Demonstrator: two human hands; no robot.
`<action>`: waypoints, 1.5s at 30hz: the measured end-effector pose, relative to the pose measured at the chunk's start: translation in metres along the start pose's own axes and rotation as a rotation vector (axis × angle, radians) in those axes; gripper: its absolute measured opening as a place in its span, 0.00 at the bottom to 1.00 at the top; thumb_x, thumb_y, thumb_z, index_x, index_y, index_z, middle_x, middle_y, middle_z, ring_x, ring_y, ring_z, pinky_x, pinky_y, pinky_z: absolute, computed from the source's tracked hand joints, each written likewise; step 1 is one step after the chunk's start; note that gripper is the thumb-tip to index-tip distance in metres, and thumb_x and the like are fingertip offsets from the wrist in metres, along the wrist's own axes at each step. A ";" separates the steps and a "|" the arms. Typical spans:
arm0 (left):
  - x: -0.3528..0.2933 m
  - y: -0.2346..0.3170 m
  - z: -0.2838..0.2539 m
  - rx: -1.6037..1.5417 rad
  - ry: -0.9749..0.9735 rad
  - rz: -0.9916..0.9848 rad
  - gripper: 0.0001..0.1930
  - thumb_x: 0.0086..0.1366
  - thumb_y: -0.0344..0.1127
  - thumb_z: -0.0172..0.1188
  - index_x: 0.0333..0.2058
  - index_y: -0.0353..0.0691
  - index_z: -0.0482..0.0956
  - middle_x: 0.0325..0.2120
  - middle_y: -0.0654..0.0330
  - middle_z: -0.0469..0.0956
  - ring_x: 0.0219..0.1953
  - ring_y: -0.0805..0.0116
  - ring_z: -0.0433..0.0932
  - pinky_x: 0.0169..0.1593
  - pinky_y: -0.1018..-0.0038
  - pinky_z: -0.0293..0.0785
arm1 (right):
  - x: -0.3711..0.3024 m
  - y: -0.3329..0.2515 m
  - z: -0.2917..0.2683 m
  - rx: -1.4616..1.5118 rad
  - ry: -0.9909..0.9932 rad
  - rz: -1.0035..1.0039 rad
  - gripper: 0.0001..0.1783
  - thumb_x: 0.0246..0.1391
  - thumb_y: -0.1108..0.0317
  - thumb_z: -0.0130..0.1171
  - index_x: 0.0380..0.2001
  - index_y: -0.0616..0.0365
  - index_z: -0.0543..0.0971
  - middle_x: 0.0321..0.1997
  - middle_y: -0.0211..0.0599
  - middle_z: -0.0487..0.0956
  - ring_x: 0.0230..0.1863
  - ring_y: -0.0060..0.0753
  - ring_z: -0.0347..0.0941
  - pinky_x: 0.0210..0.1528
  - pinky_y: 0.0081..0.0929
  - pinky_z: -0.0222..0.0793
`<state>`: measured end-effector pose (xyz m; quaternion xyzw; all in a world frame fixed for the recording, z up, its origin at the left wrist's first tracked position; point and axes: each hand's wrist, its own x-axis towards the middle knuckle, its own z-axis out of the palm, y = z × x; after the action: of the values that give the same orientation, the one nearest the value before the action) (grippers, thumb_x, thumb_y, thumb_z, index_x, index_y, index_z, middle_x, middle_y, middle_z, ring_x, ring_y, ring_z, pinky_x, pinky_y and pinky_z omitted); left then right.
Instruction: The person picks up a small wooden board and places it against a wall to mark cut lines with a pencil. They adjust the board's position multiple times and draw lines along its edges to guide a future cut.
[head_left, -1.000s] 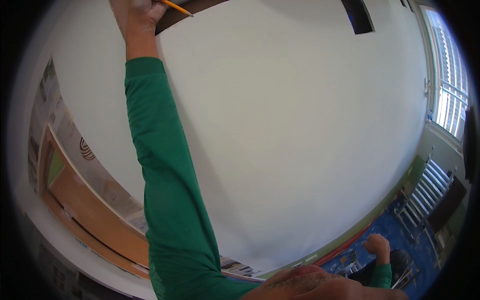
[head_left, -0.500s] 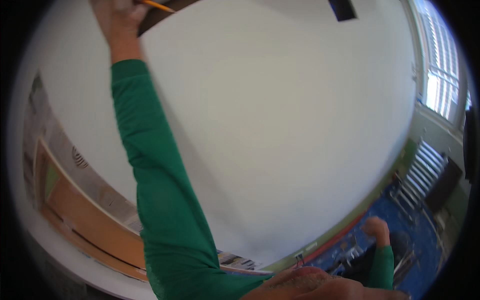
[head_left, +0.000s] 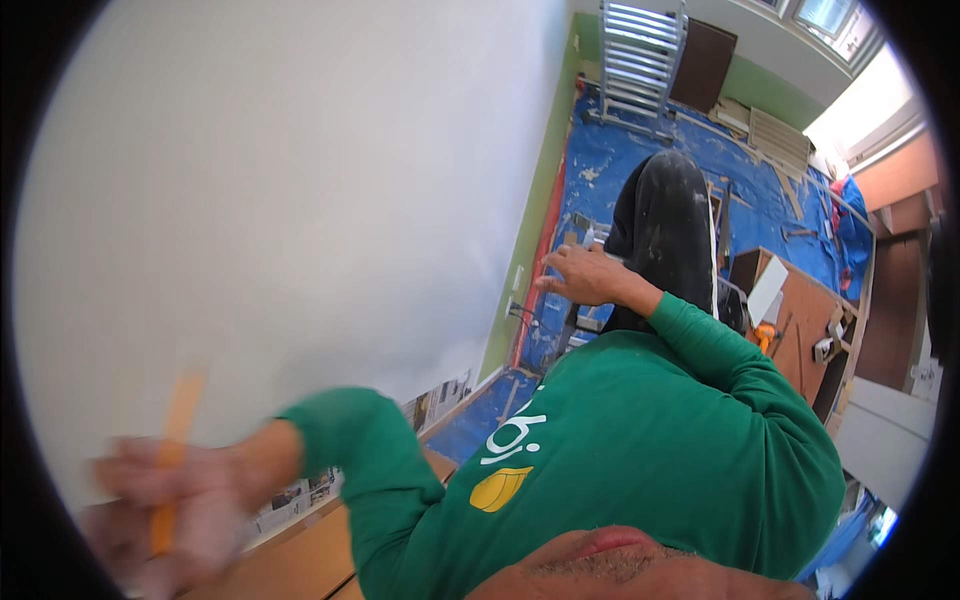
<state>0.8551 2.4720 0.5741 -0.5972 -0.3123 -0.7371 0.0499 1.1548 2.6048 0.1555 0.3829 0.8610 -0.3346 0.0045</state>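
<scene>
At the lower left, my left hand is smeared by motion, its fingers closed round a yellow-orange pencil. The pencil stands roughly upright in the grip, with its upper end in front of the white wall. My right hand is in the middle, fingers stretched out and slightly spread, beside my bent leg in dark dusty trousers. No held object shows in it. Some metal parts lie beyond its fingers, and I cannot tell whether it touches them.
A blue sheet with debris covers the floor. A metal ladder stands at the far end beside a dark board. On the right are a brown wooden cabinet and an orange power tool. Newspaper lines the wall's foot.
My left hand has come down from high on the wall to the lower left, still gripping the pencil. The view has swung down and right, bringing in my torso, leg and more floor.
</scene>
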 end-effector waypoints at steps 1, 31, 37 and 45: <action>-0.046 -0.020 0.004 0.019 0.020 -0.159 0.35 0.77 0.58 0.45 0.64 0.28 0.65 0.38 0.48 0.79 0.25 0.71 0.71 0.27 0.76 0.68 | 0.000 0.001 0.005 -0.054 -0.069 0.016 0.32 0.67 0.39 0.53 0.49 0.61 0.79 0.49 0.51 0.79 0.58 0.48 0.72 0.60 0.56 0.62; -0.717 -0.086 -0.123 0.216 -0.863 -1.475 0.24 0.75 0.50 0.50 0.46 0.32 0.83 0.39 0.40 0.84 0.44 0.44 0.82 0.51 0.59 0.75 | 0.046 -0.002 0.053 -0.171 0.199 0.240 0.29 0.60 0.38 0.52 0.33 0.54 0.86 0.35 0.46 0.83 0.42 0.54 0.78 0.42 0.58 0.61; -0.667 -0.100 -0.110 0.083 -0.720 -1.536 0.21 0.77 0.48 0.54 0.51 0.34 0.82 0.39 0.54 0.85 0.42 0.62 0.82 0.48 0.68 0.76 | 0.044 0.012 0.068 -0.227 0.287 0.204 0.31 0.60 0.38 0.53 0.38 0.55 0.88 0.37 0.49 0.85 0.43 0.55 0.79 0.40 0.60 0.62; -0.529 -0.118 -0.046 -0.545 -0.266 -1.512 0.17 0.75 0.42 0.59 0.54 0.36 0.80 0.34 0.63 0.80 0.36 0.78 0.74 0.44 0.80 0.71 | 0.037 -0.004 0.058 -0.231 0.175 0.286 0.34 0.60 0.33 0.51 0.39 0.53 0.88 0.40 0.49 0.86 0.46 0.53 0.80 0.43 0.59 0.63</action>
<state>0.9128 2.3839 0.0406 -0.2987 -0.4440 -0.5446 -0.6458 1.1119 2.5934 0.1025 0.5256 0.8278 -0.1952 0.0210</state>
